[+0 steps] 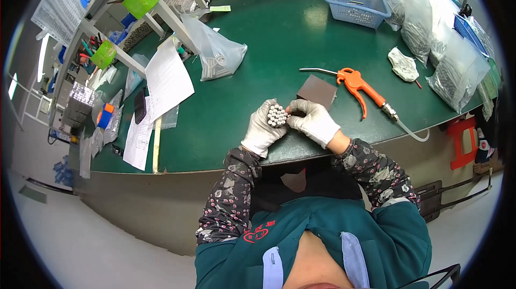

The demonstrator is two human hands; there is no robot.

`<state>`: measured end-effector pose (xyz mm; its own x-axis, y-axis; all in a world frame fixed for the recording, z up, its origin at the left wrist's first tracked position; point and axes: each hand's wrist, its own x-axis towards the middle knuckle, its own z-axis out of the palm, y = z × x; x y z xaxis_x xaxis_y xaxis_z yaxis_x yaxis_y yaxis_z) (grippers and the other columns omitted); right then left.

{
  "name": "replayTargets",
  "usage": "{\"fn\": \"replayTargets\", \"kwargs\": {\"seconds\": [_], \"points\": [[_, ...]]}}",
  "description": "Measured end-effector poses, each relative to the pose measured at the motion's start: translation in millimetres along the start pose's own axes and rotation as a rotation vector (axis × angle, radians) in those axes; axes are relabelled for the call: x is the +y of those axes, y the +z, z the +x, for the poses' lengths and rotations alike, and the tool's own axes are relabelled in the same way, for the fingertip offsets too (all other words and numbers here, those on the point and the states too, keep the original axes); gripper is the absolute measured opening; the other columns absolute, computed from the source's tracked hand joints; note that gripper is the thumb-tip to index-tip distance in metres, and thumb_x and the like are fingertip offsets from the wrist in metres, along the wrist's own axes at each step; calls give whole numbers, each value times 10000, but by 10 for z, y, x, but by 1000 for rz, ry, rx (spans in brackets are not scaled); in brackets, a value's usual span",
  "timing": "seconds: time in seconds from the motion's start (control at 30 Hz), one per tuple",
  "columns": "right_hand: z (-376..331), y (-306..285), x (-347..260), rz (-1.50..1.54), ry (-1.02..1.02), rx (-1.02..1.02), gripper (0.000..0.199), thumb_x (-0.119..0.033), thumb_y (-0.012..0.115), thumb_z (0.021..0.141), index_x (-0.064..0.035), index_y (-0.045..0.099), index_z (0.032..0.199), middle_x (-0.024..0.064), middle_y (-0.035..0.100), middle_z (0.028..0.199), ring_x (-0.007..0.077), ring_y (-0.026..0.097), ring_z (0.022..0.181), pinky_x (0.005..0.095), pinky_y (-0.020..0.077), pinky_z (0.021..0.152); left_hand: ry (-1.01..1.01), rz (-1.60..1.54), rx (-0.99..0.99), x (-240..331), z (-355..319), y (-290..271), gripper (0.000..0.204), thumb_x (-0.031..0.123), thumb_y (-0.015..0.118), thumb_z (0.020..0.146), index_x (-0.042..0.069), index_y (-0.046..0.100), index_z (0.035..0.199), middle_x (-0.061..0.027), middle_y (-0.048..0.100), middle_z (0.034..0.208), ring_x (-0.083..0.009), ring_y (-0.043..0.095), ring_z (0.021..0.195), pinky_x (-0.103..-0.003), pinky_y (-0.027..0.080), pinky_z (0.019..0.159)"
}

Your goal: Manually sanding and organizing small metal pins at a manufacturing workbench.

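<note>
My left hand point(262, 130), in a white glove, is closed round a bundle of metal pins point(277, 116) whose round silvery ends face up. Against the right side of that bundle rest the fingertips of my right hand point(313, 122), gloved too, with bare skin showing at the fingertips. Its fingers are bent together; whether they pinch a single pin is hard to see. Just beyond the right hand lies a dark brown block point(317, 91) on the green table. An orange air blow gun point(359, 86) with a thin metal nozzle and a clear hose lies to the right.
A blue plastic basket point(357, 0) stands at the far right. Clear bags of metal parts point(459, 71) and a crumpled white glove point(403, 64) lie on the right. Leftward are another bag point(221, 55), paper sheets point(167, 80), a phone point(140, 107) and a shelf frame point(174, 17).
</note>
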<state>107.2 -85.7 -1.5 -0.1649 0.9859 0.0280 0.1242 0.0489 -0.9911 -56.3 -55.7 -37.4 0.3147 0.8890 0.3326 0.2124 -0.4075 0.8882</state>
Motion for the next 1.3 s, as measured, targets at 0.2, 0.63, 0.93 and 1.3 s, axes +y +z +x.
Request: {"fn": "replayTargets", "kwargs": {"seconds": [0.2, 0.63, 0.93, 1.3], "points": [[-22, -16, -85, -125, -92, 38, 222, -137, 620, 739, 8, 616, 908, 136, 616, 816, 207, 604, 779, 287, 462, 726, 32, 49, 30, 66, 0, 9, 471, 40, 707, 610, 34, 491, 1028, -25, 585, 824, -108, 581, 730, -229, 494, 671], [60, -135, -325, -503, -407, 113, 130, -147, 582, 713, -38, 630, 766, 120, 605, 734, 270, 589, 717, 347, 473, 672, 49, 65, 46, 91, -8, 4, 470, 42, 696, 612, 27, 486, 1032, -27, 592, 807, -99, 583, 713, -229, 493, 661], [1054, -1374, -759, 263, -74, 477, 157, -139, 544, 826, -19, 569, 924, 78, 609, 730, 107, 545, 544, 200, 426, 455, -88, -103, 0, 119, -35, -12, 467, -21, 658, 620, 25, 481, 1050, -5, 565, 783, -74, 557, 705, -208, 489, 672], [2091, -2707, -254, 326, -54, 848, 334, -115, 545, 838, -46, 456, 1152, 128, 586, 916, 239, 611, 767, 345, 537, 664, -91, -230, -29, 2, -83, 11, 544, -14, 672, 609, 40, 463, 1109, -1, 555, 833, -76, 557, 738, -205, 474, 683]]}}
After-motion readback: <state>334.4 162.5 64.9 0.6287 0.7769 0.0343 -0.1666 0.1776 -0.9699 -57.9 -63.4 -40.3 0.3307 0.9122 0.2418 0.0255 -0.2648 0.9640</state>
